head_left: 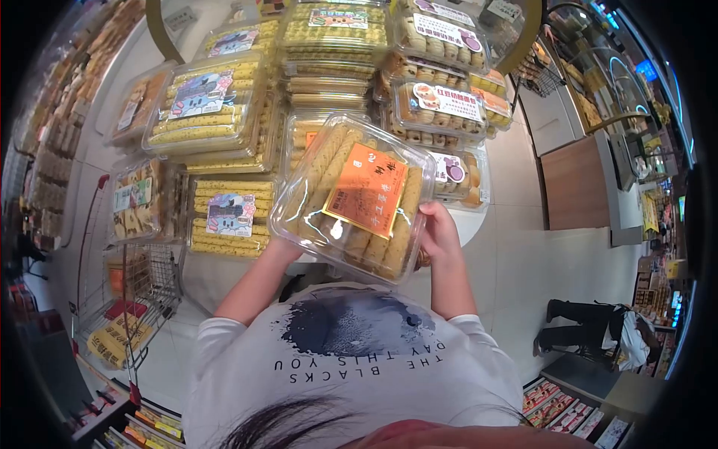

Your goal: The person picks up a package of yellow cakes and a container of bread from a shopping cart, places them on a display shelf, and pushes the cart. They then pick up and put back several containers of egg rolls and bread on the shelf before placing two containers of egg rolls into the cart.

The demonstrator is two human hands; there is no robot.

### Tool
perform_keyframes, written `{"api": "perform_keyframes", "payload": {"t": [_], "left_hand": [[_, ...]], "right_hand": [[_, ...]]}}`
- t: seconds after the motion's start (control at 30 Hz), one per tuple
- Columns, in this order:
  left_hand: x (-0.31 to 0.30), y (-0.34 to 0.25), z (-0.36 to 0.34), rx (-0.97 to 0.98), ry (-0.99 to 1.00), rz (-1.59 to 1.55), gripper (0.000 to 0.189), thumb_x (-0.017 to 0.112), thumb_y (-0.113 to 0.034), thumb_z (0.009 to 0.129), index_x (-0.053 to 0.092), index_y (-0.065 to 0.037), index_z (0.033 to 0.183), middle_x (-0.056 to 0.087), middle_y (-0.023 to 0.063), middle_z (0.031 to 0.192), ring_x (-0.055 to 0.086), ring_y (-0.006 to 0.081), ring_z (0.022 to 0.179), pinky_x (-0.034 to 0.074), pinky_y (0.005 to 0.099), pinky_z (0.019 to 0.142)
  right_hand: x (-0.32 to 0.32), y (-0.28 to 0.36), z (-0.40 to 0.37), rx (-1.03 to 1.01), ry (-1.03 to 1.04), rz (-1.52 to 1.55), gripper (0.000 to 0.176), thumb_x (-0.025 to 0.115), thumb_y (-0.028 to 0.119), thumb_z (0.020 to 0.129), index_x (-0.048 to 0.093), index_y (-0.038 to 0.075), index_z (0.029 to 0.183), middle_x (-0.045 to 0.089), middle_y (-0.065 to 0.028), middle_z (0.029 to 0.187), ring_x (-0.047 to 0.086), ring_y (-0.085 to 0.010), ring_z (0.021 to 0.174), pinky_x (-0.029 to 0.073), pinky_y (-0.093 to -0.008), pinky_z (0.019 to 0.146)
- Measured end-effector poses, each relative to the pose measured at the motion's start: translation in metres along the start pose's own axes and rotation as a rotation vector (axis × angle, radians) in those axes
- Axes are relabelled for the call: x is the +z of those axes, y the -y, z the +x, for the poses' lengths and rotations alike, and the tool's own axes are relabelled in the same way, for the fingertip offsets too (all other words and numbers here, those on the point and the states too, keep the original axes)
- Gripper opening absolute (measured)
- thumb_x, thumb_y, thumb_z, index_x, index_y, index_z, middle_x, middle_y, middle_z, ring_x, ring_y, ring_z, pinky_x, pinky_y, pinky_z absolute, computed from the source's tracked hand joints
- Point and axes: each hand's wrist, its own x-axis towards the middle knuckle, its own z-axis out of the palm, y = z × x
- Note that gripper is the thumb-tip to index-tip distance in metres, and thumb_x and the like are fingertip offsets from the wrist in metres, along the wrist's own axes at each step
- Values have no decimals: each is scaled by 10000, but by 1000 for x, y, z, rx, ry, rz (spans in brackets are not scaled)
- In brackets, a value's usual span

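Currently cookie box (351, 198) clasped between left hand (280, 247), right hand (440, 233).

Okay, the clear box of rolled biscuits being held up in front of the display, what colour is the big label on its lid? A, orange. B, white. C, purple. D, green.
A: the clear plastic box, gripped at its edge by the right hand, carries an orange label across its lid.
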Motion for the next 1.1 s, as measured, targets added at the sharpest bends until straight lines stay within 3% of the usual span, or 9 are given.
{"api": "perform_keyframes", "payload": {"t": [0.07, 0.17, 0.27, 0.4, 0.53, 0.67, 0.77, 1.1], "left_hand": [[-8, 4, -22, -90, -66, -333, 523, 281, -429, 891, 400, -47, 1227, 447, 148, 1235, 429, 297, 1138, 303, 424, 979], [-31, 7, -67, -143, -108, -323, 537, 266, -426, 896, 383, -7, 1210, 435, 198, 1230, 413, 344, 1144, 314, 453, 965], [-48, 9, -100, -46, -167, -418, 532, 265, -421, 898, 401, 13, 1172, 435, 232, 1214, 414, 368, 1134, 328, 455, 954], [-61, 6, -130, -5, -225, -381, 529, 261, -419, 900, 401, 9, 1177, 443, 229, 1204, 428, 365, 1118, 335, 455, 944], [-63, 2, -163, 12, -264, -313, 525, 257, -412, 903, 396, 8, 1187, 452, 223, 1192, 459, 355, 1078, 353, 453, 922], [-79, 3, -199, 55, -255, -289, 495, 246, -382, 905, 403, -5, 1185, 463, 222, 1180, 459, 350, 1084, 359, 445, 917], [-95, 9, -229, 101, -296, -322, 490, 253, -374, 903, 395, -7, 1193, 467, 218, 1174, 472, 349, 1062, 366, 444, 910], [-128, 14, -291, 166, -389, -325, 467, 280, -357, 898, 400, -6, 1182, 470, 209, 1160, 472, 334, 1055, 359, 445, 917]], "right_hand": [[11, -6, 13, -31, -74, -117, 142, 493, 72, 747, 536, -51, 803, 587, -125, 723, 592, -192, 599, 521, -292, 552], [45, -15, 22, -69, -139, -305, 74, 521, 51, 750, 520, -22, 742, 577, -108, 692, 579, -166, 568, 516, -253, 502], [64, -45, 38, -150, -325, -269, 75, 525, 49, 754, 511, -25, 755, 578, -113, 711, 579, -161, 575, 518, -257, 501], [76, -77, 53, -206, -367, -190, 97, 517, 62, 770, 522, -19, 823, 554, -89, 758, 549, -163, 582, 529, -281, 528], [86, -90, 70, -234, -373, -132, 109, 501, 68, 771, 505, -35, 807, 541, -104, 748, 545, -189, 563, 546, -320, 541], [87, -97, 67, -178, -380, -15, 110, 522, 97, 764, 472, 8, 724, 449, -61, 681, 525, -201, 553, 556, -381, 574], [92, -109, 68, -194, -436, -19, 134, 523, 91, 752, 432, 10, 695, 414, -57, 664, 503, -191, 504, 558, -352, 558], [82, -143, 86, -235, -431, 117, 118, 518, 92, 754, 427, 24, 722, 409, -52, 703, 508, -201, 559, 551, -382, 574]]}}
